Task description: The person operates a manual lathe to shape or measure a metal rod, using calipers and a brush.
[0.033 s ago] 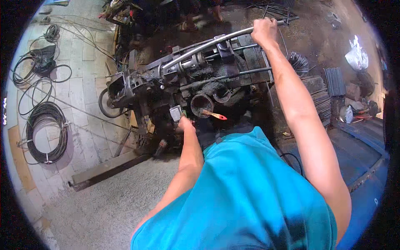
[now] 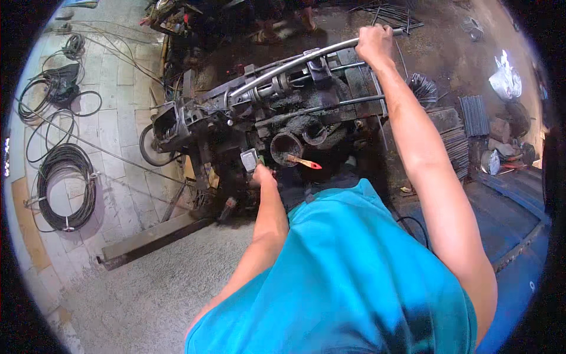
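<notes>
My right hand, reaching to the far right, is wrapped round a long pale metal lever bar. That bar slants down leftward over a dark, greasy machine. Close to my body, my left hand is closed beside a small grey box on the machine's near side. A bit of green shows at its fingers; what they grip is hidden. To the right of this hand, a paintbrush with a red-tipped wooden handle lies across a round, dirty can.
Coiled black cable lies on the left floor, with loose hoses behind. A metal beam crosses the floor at front left. Bundled rods and a white bag are at right. Someone's feet show beyond the machine.
</notes>
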### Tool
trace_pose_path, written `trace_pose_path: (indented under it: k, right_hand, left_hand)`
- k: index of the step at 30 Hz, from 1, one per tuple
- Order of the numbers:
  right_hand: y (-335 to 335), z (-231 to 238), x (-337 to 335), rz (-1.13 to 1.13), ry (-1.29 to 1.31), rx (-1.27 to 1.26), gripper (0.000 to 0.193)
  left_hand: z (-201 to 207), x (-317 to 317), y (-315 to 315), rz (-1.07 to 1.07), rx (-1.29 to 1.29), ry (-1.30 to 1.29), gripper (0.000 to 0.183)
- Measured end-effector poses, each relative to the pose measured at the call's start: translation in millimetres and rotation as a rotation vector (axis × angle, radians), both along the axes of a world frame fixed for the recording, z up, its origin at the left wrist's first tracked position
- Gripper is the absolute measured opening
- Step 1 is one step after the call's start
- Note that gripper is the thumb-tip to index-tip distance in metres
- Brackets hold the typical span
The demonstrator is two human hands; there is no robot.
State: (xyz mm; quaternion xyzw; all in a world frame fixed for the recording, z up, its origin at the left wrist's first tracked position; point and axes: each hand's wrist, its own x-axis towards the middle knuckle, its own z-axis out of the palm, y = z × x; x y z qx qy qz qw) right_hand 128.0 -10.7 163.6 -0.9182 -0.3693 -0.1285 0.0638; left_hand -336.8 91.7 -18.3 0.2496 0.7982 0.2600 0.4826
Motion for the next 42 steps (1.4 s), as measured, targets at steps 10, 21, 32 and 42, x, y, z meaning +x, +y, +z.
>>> trace_pose_path:
  k: [10, 21, 32, 42]
  right_hand:
    - [-3.2, -7.2, -3.4, -0.034, 0.021, -0.005, 0.015]
    - [2.4, -14.1, -2.0, -0.017, -0.093, 0.089, 0.016]
    - [-28.3, -12.7, -11.0, 0.007, -0.037, 0.113, 0.020]
    - [-136.8, -162.7, -150.1, -0.539, 0.767, -0.088, 0.056]
  left_hand:
    - [1.2, -0.9, -0.6, -0.024, 0.065, -0.029, 0.030]
    - [-6.9, -9.8, -2.3, -0.189, 0.099, 0.022, 0.033]
    - [11.9, 0.4, 12.0, -0.711, -0.096, 0.157, 0.037]
    - [-68.4, -23.1, 6.9, -1.468, -0.716, 0.693, 0.048]
